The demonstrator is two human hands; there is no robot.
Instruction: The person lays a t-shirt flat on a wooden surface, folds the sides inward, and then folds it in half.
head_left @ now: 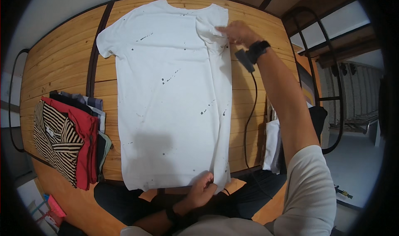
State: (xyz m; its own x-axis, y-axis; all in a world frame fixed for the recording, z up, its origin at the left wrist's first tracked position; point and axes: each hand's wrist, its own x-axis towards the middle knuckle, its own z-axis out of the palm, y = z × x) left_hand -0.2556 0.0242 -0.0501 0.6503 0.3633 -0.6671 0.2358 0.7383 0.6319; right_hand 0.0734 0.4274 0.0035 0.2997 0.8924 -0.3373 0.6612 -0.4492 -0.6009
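A white T-shirt with dark speckles lies spread before me, its neckline at the far side and its hem at the near table edge. Its right side is folded inward in a long narrow strip, and the right sleeve lies bunched over the body. My left hand pinches the hem near the bottom right corner. At the sleeve is my right hand, blurred, with fingertips against the cloth; whether they grip it is unclear. A black device strapped at my right wrist trails a black cable.
The slatted wooden table has dark metal strips and edges. Folded clothes, striped and red on top, are stacked at the left. More folded garments lie right, partly behind my right arm. Curved metal rails stand at the table's ends.
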